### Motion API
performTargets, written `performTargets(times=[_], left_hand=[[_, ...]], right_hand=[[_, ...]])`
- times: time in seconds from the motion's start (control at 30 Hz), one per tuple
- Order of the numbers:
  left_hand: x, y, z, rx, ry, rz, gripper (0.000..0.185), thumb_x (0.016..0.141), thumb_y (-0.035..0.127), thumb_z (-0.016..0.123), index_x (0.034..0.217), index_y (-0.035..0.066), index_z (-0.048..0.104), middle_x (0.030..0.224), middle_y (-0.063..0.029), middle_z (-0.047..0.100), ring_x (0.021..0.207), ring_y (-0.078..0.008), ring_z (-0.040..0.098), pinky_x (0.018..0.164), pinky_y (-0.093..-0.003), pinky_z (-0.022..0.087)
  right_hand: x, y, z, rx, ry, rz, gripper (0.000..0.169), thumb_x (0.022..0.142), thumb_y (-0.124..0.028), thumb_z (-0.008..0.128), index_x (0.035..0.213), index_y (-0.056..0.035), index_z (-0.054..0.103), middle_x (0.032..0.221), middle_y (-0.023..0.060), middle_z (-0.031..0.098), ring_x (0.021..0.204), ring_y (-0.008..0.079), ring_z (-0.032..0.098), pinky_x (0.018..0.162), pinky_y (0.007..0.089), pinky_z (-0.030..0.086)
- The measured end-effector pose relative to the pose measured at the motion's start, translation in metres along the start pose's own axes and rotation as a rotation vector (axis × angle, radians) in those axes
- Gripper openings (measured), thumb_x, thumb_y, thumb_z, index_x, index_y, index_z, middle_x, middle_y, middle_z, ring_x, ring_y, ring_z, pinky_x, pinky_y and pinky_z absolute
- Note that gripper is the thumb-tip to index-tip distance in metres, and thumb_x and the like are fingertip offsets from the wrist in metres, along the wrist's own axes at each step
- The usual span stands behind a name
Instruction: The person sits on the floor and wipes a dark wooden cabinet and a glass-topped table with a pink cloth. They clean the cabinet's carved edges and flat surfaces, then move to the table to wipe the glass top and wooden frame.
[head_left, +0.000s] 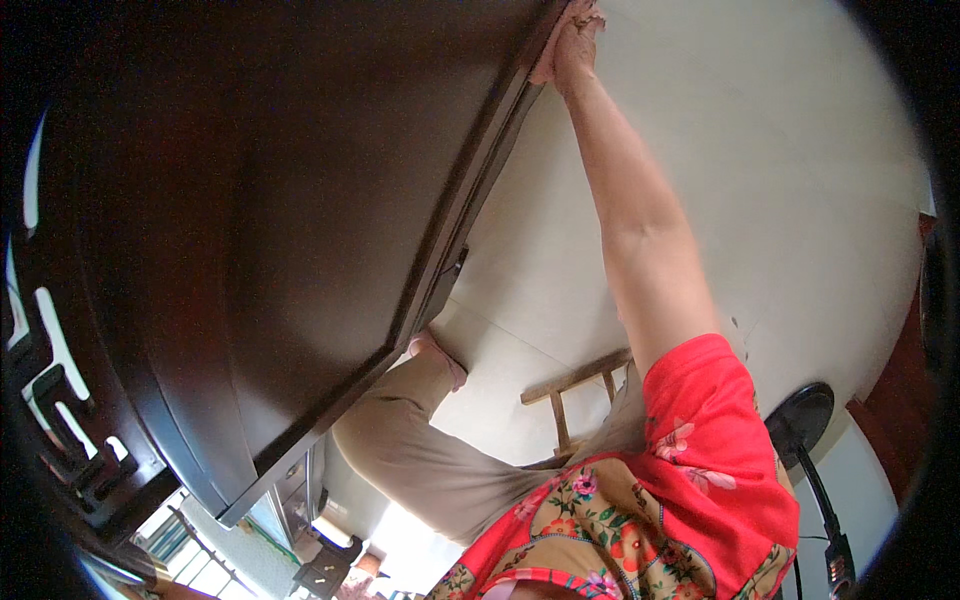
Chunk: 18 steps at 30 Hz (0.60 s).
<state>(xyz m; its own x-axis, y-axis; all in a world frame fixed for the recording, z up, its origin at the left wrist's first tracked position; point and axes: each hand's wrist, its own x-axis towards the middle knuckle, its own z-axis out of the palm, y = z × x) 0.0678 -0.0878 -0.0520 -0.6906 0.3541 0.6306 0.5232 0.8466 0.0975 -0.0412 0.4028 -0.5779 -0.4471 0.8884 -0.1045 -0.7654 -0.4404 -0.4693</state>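
Observation:
At the top of the view, my right hand (574, 51) grips a pink cloth (546, 64). The cloth lies against the edge of a large dark wooden piece of furniture (337, 187), which has a broad smooth surface and a raised border. My bare right arm is stretched out far from the red floral sleeve. Part of the hand is cut off by the upper rim of the picture, so the fingertips are hard to make out. My left hand is out of view.
A small wooden stool (577, 379) stands by my legs on the pale floor (765, 187). Behind me, to the right, is a black round base with a pole (802, 424). Openwork dark wood (67, 405) borders the left side. My foot (441, 358) is near the furniture's lower edge.

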Motion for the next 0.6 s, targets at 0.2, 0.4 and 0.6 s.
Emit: performTargets(times=[0.2, 0.4, 0.6], left_hand=[[-0.003, -0.008, 0.001, -0.004, 0.010, -0.030, 0.034, 0.102, 0.013, 0.042, 0.134, 0.003, 0.048, 0.134, -0.0150, 0.052, 0.125, -0.0258, 0.050, 0.113, -0.0442, 0.033], [-0.002, -0.018, -0.005, -0.064, 0.014, -0.064, 0.035, 0.102, 0.012, 0.042, 0.135, 0.002, 0.047, 0.134, -0.0157, 0.052, 0.126, -0.0268, 0.050, 0.112, -0.0435, 0.034], [-0.011, -0.032, -0.020, -0.078, 0.007, -0.095, 0.035, 0.102, 0.012, 0.041, 0.135, 0.001, 0.046, 0.134, -0.0164, 0.052, 0.126, -0.0275, 0.050, 0.112, -0.0427, 0.034]], right_hand=[[-0.042, 0.004, -0.017, -1.286, -0.011, -0.249, 0.037, 0.091, -0.007, 0.052, 0.124, -0.0029, 0.038, 0.128, 0.0174, 0.052, 0.117, 0.0355, 0.052, 0.096, 0.0429, 0.042], [-0.077, 0.022, -0.031, -1.169, -0.071, -0.386, 0.039, 0.091, -0.010, 0.049, 0.125, 0.0001, 0.034, 0.132, 0.0235, 0.044, 0.122, 0.0410, 0.047, 0.098, 0.0480, 0.038], [-0.188, 0.052, -0.019, -1.369, -0.043, -0.202, 0.058, 0.094, -0.006, 0.044, 0.145, 0.0014, 0.018, 0.145, 0.0259, 0.033, 0.138, 0.0411, 0.029, 0.112, 0.0433, 0.026]])
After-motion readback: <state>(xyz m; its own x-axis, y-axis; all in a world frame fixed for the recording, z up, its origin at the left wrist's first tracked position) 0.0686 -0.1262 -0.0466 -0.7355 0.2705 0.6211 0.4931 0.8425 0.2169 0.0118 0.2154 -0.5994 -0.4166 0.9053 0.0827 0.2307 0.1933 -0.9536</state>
